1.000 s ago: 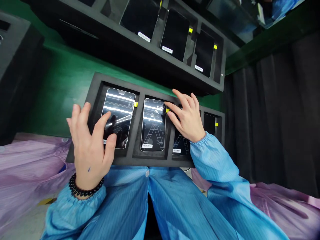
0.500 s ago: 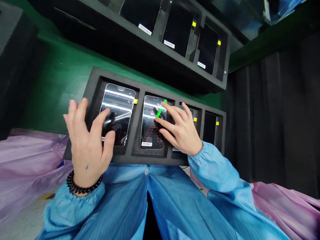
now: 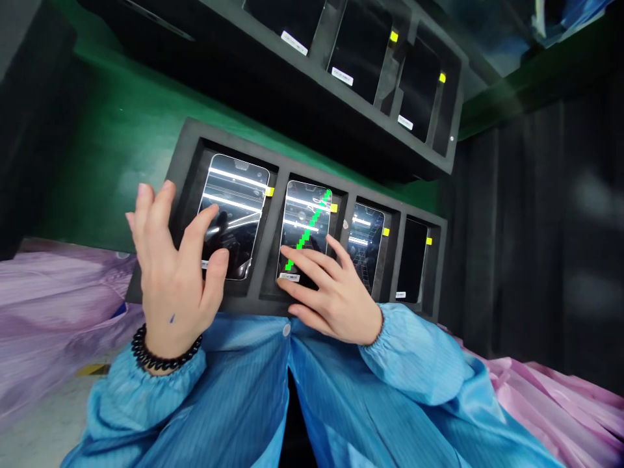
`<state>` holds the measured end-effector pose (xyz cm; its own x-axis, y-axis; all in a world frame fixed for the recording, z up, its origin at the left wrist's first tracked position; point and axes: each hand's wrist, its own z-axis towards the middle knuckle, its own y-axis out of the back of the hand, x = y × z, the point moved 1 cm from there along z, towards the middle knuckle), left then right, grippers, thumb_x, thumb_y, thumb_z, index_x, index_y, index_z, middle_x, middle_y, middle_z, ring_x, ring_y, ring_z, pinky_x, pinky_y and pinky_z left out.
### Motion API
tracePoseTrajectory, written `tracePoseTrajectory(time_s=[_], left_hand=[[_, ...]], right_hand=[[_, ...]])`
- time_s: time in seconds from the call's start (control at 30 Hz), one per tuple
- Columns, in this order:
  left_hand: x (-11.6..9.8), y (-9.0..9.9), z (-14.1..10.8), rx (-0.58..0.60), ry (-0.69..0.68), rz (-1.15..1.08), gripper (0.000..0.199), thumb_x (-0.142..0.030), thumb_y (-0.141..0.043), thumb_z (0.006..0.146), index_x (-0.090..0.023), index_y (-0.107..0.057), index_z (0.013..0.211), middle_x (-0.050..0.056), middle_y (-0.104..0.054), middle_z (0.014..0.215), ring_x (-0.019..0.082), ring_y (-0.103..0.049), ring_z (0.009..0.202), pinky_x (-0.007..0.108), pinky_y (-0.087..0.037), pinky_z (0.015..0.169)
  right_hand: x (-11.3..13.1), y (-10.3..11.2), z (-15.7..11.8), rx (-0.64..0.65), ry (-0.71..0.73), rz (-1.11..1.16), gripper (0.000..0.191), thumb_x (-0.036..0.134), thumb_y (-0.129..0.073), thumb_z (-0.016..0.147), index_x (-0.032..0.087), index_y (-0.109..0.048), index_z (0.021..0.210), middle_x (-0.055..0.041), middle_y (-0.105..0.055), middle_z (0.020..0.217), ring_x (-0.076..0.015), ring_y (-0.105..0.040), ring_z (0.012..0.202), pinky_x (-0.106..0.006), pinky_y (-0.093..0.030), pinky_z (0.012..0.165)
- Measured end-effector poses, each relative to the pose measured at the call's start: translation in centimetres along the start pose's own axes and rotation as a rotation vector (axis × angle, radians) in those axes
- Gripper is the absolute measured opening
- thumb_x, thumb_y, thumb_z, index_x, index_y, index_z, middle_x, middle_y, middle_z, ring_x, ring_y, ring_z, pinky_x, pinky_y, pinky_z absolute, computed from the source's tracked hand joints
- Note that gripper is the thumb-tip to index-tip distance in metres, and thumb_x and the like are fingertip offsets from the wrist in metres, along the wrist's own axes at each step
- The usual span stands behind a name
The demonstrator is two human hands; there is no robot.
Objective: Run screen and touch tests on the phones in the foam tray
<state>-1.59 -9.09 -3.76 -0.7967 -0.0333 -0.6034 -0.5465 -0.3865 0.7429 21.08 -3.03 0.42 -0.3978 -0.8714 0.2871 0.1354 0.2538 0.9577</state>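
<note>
Several touchscreen panels lie in the compartments of a dark foam tray. My right hand, fingers spread, rests over the lower part of the second panel. A blocky green diagonal line crosses that lit screen from its upper right to its lower left, ending near my fingertips. On the left, my left hand is open, with its index finger and thumb over the edge of the first panel and nothing gripped. Beyond my right hand are the third panel, showing a faint grid, and a dark fourth panel.
Behind stands a second foam tray holding dark panels with white labels and yellow tabs. Both trays are on a green table. A dark block is at far left. Pink garments show at both sides.
My right hand has moved down and left across the second panel, and the green line now reaches its lower left. The red grid there is gone. My left hand stays nearly still.
</note>
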Motion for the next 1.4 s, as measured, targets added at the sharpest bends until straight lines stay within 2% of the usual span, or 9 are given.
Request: tracePoseTrajectory(time_s=[0.13,0.23,0.3,0.43,0.57,0.7,0.9,1.23,1.4], left_hand=[[0.0,0.0,0.0,-0.001,-0.004,0.003,0.054,-0.031,-0.045,0.096,-0.026,-0.047,0.150,0.007,-0.024,0.169,0.035,-0.015,0.159,0.066,-0.015,0.127],[0.1,0.0,-0.1,-0.005,-0.010,0.002,0.053,-0.031,-0.045,0.097,-0.025,-0.048,0.150,0.008,-0.024,0.169,0.035,-0.014,0.159,0.065,-0.015,0.127],[0.1,0.0,-0.1,-0.010,-0.012,-0.002,0.053,-0.031,-0.045,0.097,-0.025,-0.048,0.149,0.008,-0.025,0.169,0.035,-0.014,0.159,0.065,-0.015,0.127],[0.2,-0.1,-0.1,-0.012,-0.023,-0.004,0.051,-0.031,-0.046,0.097,-0.022,-0.050,0.147,0.013,-0.026,0.168,0.036,-0.015,0.159,0.065,-0.015,0.127],[0.2,0.0,-0.1,-0.022,-0.026,-0.012,0.050,-0.032,-0.045,0.097,-0.022,-0.051,0.146,0.013,-0.028,0.167,0.036,-0.016,0.158,0.065,-0.015,0.127],[0.1,0.1,-0.2,-0.018,-0.020,-0.016,0.050,-0.031,-0.045,0.097,-0.022,-0.051,0.146,0.013,-0.027,0.167,0.036,-0.016,0.158,0.065,-0.014,0.127],[0.1,0.0,-0.1,-0.019,-0.028,-0.025,0.050,-0.031,-0.046,0.098,-0.022,-0.050,0.147,0.013,-0.026,0.168,0.036,-0.015,0.159,0.067,-0.015,0.126],[0.4,0.0,-0.3,-0.020,-0.039,-0.007,0.050,-0.033,-0.045,0.098,-0.017,-0.052,0.145,0.017,-0.028,0.166,0.036,-0.015,0.158,0.063,-0.013,0.127],[0.4,-0.1,-0.2,-0.028,-0.045,-0.008,0.050,-0.034,-0.045,0.098,-0.023,-0.051,0.147,0.012,-0.027,0.167,0.036,-0.015,0.158,0.066,-0.015,0.126]], right_hand=[[0.3,-0.2,0.1,0.029,0.043,0.139,0.033,0.040,-0.047,0.104,0.024,-0.072,0.118,-0.0099,-0.052,0.155,-0.0247,-0.054,0.132,-0.056,-0.022,0.126],[-1.1,0.9,0.9,-0.020,0.024,0.232,0.039,0.042,-0.038,0.107,0.027,-0.073,0.117,-0.0084,-0.053,0.154,-0.0215,-0.053,0.134,-0.052,-0.023,0.126],[-2.6,1.8,2.0,-0.058,-0.080,0.177,0.042,0.042,-0.034,0.108,0.027,-0.072,0.120,-0.0083,-0.051,0.155,-0.0220,-0.049,0.138,-0.051,-0.024,0.126],[-5.2,2.7,4.8,-0.106,-0.287,-0.088,0.042,0.041,-0.034,0.108,0.026,-0.068,0.128,-0.0079,-0.044,0.160,-0.0274,-0.044,0.142,-0.055,-0.023,0.125],[-6.3,2.1,7.0,-0.076,-0.314,-0.213,0.040,0.042,-0.037,0.107,0.026,-0.066,0.129,-0.0071,-0.041,0.162,-0.0287,-0.044,0.141,-0.056,-0.023,0.124],[-6.7,1.3,7.6,-0.043,-0.311,-0.248,0.041,0.043,-0.037,0.107,0.025,-0.066,0.130,-0.0088,-0.039,0.163,-0.0283,-0.043,0.142,-0.055,-0.024,0.124],[-6.1,1.3,6.5,-0.032,-0.301,-0.261,0.040,0.042,-0.038,0.107,0.026,-0.069,0.126,-0.0087,-0.041,0.162,-0.0275,-0.045,0.140,-0.055,-0.025,0.124],[-3.9,1.1,2.6,-0.031,-0.266,-0.243,0.039,0.041,-0.041,0.106,0.023,-0.069,0.126,-0.0118,-0.046,0.159,-0.0298,-0.049,0.136,-0.057,-0.027,0.122],[-2.7,0.8,0.7,-0.044,-0.265,-0.222,0.037,0.039,-0.044,0.105,0.022,-0.070,0.124,-0.0124,-0.047,0.158,-0.0303,-0.051,0.133,-0.058,-0.028,0.122]])
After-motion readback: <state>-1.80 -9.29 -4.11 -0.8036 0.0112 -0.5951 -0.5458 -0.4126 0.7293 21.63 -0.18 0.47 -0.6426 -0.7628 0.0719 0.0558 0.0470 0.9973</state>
